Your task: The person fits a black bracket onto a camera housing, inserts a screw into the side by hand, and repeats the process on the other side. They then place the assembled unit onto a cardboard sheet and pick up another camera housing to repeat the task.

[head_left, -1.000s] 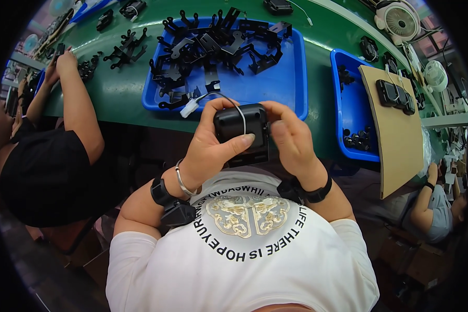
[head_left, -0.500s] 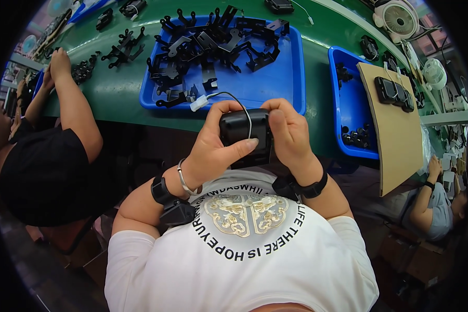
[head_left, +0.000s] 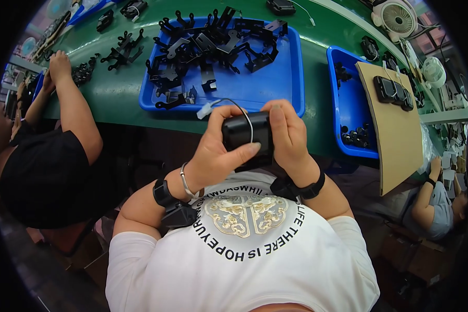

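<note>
Green and glossy, the worktop (head_left: 114,93) runs along the far side, its ends lost in the dark rim of the view. On it sits a blue tray (head_left: 283,93) heaped with black brackets (head_left: 208,47), too tangled for me to pick one from the next. Off right, a cardboard sheet (head_left: 392,140) covers part of a second tray (head_left: 356,99), where small black parts (head_left: 355,136) are hard to make out. At far left, a neighbour (head_left: 44,177) is cut off by the rim.

The case (head_left: 242,132) is up in front of the person's chest, just nearer than the worktop edge. It's black and boxy with rounded corners, a little shiny; its far face is hidden. A thin cable (head_left: 251,125), white over the case and dark beyond, arcs left to a pale plug (head_left: 205,111).

The left hand (head_left: 210,158) pinches the case, thumb across it by the cable, the other fingers bent round the left side, tips hidden. The right hand (head_left: 291,138) is bunched against its right edge; I can't tell whether those fingers pinch or merely touch it.
</note>
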`<state>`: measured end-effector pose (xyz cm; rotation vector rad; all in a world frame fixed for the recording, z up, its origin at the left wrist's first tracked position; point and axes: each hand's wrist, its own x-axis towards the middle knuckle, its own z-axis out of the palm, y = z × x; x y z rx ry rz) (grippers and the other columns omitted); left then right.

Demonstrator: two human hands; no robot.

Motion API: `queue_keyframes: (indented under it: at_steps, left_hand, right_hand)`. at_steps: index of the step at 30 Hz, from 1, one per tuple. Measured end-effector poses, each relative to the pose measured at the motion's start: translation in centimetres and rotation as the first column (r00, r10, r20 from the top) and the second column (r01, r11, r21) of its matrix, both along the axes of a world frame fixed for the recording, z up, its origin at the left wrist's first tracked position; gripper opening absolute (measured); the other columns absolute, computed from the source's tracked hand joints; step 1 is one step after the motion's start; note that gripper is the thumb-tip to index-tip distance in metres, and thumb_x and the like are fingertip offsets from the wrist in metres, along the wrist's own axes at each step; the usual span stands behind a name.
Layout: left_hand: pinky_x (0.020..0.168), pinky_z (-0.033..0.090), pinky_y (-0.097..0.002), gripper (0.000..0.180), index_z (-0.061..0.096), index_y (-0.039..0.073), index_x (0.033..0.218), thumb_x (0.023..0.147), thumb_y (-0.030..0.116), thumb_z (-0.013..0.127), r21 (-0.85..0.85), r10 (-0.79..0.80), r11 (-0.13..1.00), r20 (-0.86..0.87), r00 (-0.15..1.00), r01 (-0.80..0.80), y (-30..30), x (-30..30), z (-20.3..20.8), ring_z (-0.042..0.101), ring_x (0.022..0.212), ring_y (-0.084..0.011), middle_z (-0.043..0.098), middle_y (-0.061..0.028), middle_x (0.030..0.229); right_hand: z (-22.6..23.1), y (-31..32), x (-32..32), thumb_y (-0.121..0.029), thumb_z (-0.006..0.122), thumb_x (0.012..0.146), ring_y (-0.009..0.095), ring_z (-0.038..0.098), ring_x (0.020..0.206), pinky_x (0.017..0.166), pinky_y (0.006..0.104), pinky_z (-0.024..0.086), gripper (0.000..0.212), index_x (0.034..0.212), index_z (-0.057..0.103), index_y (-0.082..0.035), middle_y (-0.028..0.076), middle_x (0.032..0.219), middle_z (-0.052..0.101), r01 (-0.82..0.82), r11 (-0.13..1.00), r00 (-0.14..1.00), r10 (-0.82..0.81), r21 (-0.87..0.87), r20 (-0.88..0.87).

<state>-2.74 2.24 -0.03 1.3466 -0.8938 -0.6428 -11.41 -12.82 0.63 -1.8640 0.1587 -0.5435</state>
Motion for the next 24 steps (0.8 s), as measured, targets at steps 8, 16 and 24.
queue_keyframes:
  at_steps: [8,16,24]
  left_hand:
    - [0.079,0.052,-0.0278,0.052,0.032,0.009,0.118,0.079,0.001,0.064,-0.085,0.051,0.988,-0.594,0.803,-0.125,-0.2,0.7,1.4,0.055,0.095,-0.0143,0.048,-0.0087,0.109]
    - [0.078,0.053,-0.0291,0.057,0.033,0.009,0.121,0.077,-0.002,0.067,-0.141,0.089,0.972,-0.512,0.854,-0.186,-0.5,1.2,1.7,0.057,0.094,-0.0142,0.053,-0.0079,0.105]
    - [0.076,0.053,-0.0278,0.059,0.032,0.009,0.123,0.077,-0.002,0.067,-0.142,0.181,0.955,-0.415,0.891,-0.26,-1.1,1.3,2.6,0.059,0.091,-0.0146,0.055,-0.009,0.104]
  right_hand:
    - [-0.2,-0.4,-1.4,-0.017,0.058,0.087,0.015,0.054,0.076,0.067,0.0256,0.045,0.026,0.106,0.056,0.0,0.009,0.092,0.057,-0.049,0.999,0.986,0.049,-0.004,0.159]
    - [-0.2,0.4,-1.6,-0.003,0.069,0.074,0.019,0.055,0.074,0.062,0.0275,0.047,0.036,0.109,0.057,0.001,0.014,0.099,0.056,0.121,0.855,0.939,0.066,-0.505,0.337]
    - [-1.0,1.2,-0.7,0.004,0.065,0.077,0.019,0.059,0.082,0.07,0.0279,0.05,0.032,0.108,0.059,0.002,0.019,0.113,0.054,0.044,0.981,0.931,0.029,-0.191,0.364]
